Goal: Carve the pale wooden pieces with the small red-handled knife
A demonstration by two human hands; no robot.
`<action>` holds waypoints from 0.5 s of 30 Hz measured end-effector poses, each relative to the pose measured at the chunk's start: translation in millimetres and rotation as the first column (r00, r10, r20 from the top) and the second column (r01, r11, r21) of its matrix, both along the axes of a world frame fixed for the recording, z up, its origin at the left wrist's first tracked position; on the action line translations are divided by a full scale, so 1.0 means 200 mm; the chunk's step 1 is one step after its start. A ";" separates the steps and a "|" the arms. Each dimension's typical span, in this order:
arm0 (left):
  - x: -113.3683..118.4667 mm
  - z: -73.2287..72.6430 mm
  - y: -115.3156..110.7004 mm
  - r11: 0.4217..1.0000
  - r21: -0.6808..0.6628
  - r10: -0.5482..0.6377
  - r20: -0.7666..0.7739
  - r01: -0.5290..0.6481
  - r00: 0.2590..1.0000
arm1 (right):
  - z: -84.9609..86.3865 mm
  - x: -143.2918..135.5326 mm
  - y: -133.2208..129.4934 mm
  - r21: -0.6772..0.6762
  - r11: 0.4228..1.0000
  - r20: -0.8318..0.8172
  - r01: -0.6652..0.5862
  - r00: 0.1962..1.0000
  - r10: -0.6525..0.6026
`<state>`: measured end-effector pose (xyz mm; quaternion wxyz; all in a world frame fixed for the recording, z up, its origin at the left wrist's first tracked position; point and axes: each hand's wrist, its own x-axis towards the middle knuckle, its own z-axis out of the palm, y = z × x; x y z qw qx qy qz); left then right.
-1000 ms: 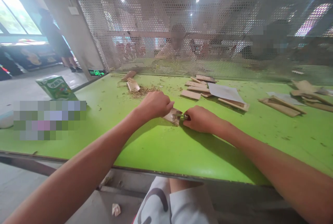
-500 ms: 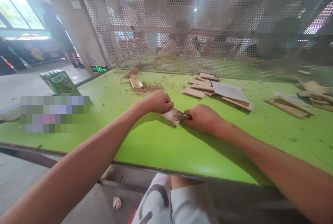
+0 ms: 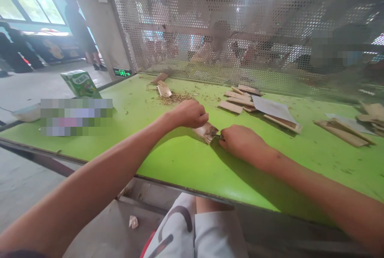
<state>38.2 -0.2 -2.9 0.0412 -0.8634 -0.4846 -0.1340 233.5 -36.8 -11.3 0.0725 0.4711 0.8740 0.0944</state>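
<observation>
My left hand (image 3: 191, 113) is closed on the far end of a pale brown, paper-like packet (image 3: 204, 133) on the green table. Brown shreds show at the packet's near, right end. My right hand (image 3: 242, 141) grips a thin metal tool (image 3: 217, 135), its tip at that end among the shreds. The tool's exact kind is hidden by the fingers. Beyond my left hand lies a loose heap of brown shreds (image 3: 177, 98), with an opened pale packet (image 3: 164, 89) beside it.
Several flat tan packets (image 3: 230, 107) lie right of centre, near a white sheet (image 3: 274, 110). More tan pieces (image 3: 342, 132) are at the right. A green carton (image 3: 81, 84) stands at the left. Perforated metal panelling (image 3: 186, 22) borders the table's far side. A person stands beyond, far left.
The view has shifted, so the table and its things appear farther right. Both hands keep their grips; the tool's tip stays at the packet's end.
</observation>
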 end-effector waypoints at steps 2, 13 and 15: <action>0.00 0.00 0.00 1.000 0.004 0.004 -0.006 -0.004 1.000 | 0.01 0.00 0.00 -0.011 1.000 0.004 0.002 1.000 -0.002; 0.02 0.02 -0.01 0.996 0.080 -0.050 -0.013 0.051 0.999 | 0.05 0.00 0.04 -0.149 0.988 -0.014 -0.029 1.000 0.027; 0.02 0.01 -0.01 0.996 0.080 -0.035 -0.017 0.036 0.999 | 0.04 0.01 0.04 -0.135 0.990 -0.029 -0.030 0.999 0.026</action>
